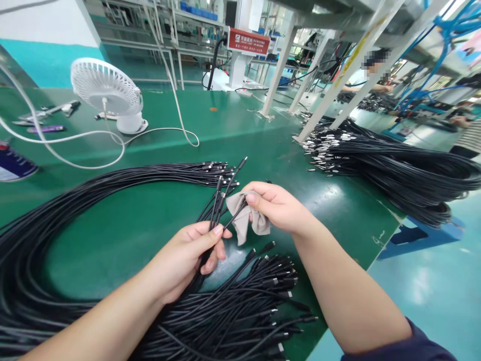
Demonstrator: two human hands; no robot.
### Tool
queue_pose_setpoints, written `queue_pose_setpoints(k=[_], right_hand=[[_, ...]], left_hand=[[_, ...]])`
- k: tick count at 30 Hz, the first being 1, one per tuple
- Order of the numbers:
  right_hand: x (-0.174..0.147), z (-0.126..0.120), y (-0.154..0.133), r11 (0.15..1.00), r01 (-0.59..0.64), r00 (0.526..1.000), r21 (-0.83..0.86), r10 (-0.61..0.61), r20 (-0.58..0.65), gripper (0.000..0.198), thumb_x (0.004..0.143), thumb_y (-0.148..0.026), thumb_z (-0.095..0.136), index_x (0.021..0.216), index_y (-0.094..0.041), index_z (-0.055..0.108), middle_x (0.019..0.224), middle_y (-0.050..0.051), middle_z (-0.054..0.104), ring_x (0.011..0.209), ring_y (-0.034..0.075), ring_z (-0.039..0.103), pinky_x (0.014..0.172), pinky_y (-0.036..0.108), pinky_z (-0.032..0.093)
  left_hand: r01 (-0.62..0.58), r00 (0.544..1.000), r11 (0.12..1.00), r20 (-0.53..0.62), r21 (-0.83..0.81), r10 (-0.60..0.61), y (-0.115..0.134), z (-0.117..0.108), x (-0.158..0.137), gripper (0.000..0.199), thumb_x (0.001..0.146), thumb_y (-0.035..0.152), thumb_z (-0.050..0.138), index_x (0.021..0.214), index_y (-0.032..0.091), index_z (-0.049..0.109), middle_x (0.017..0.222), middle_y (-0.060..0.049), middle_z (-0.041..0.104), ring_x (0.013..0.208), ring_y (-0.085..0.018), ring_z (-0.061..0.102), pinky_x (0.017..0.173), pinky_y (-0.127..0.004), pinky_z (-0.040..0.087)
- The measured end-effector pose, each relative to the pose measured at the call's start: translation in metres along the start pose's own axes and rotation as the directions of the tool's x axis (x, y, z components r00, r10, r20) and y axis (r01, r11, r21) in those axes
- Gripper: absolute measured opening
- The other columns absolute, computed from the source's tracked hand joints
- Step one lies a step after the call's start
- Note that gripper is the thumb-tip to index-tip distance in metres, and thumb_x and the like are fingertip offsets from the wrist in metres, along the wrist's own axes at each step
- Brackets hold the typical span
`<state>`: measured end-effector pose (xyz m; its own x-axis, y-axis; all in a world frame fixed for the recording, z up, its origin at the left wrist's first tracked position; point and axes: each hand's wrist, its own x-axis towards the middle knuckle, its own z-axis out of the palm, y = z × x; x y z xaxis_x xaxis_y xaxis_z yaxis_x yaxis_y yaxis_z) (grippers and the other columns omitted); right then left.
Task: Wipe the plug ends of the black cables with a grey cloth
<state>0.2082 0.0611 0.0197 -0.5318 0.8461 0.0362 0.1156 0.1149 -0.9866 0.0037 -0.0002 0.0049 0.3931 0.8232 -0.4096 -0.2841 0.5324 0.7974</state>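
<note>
My left hand (201, 250) is closed round several black cables (218, 203), whose plug ends stick up past the fingers. My right hand (276, 205) pinches a grey cloth (240, 228) round the end of one of these cables; that plug is hidden in the cloth. Below the hands, a thick bundle of black cables (225, 306) lies with its metal-tipped plugs towards the right. Its loop curves round on the left, and the other ends (210, 173) rest on the green table behind my left hand.
A white fan (105, 90) and its white cord stand at the back left, near a caliper (50, 113) and a dark blue can (15, 163). Another cable pile (376, 155) hangs over the right edge by white posts (334, 70). A blue stool (421, 238) is below. Another person (370, 75) sits far right.
</note>
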Motion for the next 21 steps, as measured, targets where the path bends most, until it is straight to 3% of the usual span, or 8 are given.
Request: queue_pose_setpoints(k=[5,13,17,20,21], right_hand=[[0.004,0.004,0.005,0.998,-0.024,0.999,0.06,0.027,-0.044,0.038,0.09,-0.051,0.058,0.076,-0.015,0.057,0.062,-0.002,0.061,0.053,0.008,0.056,0.049,0.018,0.044],[0.02,0.022,0.036,0.907,-0.126,0.991,0.402,0.137,0.001,0.032,0.083,-0.045,0.069,0.094,-0.016,0.06,0.073,-0.001,0.065,0.06,0.009,0.058,0.053,0.018,0.045],[0.023,0.033,0.041,0.801,-0.132,0.982,0.584,0.186,-0.034,0.035,0.077,-0.048,0.073,0.09,-0.02,0.056,0.071,-0.002,0.064,0.059,0.01,0.06,0.056,0.022,0.05],[0.027,0.033,0.04,0.811,-0.128,0.987,0.571,0.162,-0.009,0.041,0.07,-0.049,0.078,0.087,-0.019,0.055,0.072,-0.002,0.063,0.059,0.011,0.06,0.057,0.024,0.051],[0.028,0.032,0.039,0.813,-0.13,0.988,0.567,0.153,0.007,0.043,0.068,-0.05,0.08,0.086,-0.019,0.055,0.071,-0.003,0.063,0.058,0.01,0.06,0.057,0.024,0.051]], left_hand=[[-0.046,0.997,0.993,-0.056,0.105,0.052,0.0,0.002,0.001,0.039,0.069,0.047,0.08,0.082,0.012,0.068,0.066,-0.003,0.066,0.048,-0.009,0.051,0.045,-0.02,0.039],[-0.1,0.993,0.964,-0.039,0.248,0.113,-0.005,0.0,0.005,0.035,0.078,0.048,0.07,0.086,0.017,0.058,0.072,0.0,0.064,0.052,-0.011,0.053,0.05,-0.022,0.043],[-0.16,0.982,0.896,-0.026,0.414,0.187,-0.014,-0.01,0.011,0.03,0.081,0.043,0.068,0.1,0.02,0.064,0.086,-0.004,0.069,0.067,-0.017,0.06,0.062,-0.027,0.048],[-0.153,0.983,0.802,0.005,0.577,0.183,-0.014,-0.02,0.014,0.03,0.076,0.043,0.072,0.097,0.022,0.071,0.093,-0.006,0.071,0.092,-0.027,0.064,0.083,-0.036,0.05],[-0.173,0.972,0.761,-0.017,0.625,0.235,-0.012,-0.023,0.013,0.032,0.073,0.043,0.074,0.098,0.023,0.071,0.096,-0.007,0.071,0.096,-0.031,0.063,0.084,-0.038,0.05]])
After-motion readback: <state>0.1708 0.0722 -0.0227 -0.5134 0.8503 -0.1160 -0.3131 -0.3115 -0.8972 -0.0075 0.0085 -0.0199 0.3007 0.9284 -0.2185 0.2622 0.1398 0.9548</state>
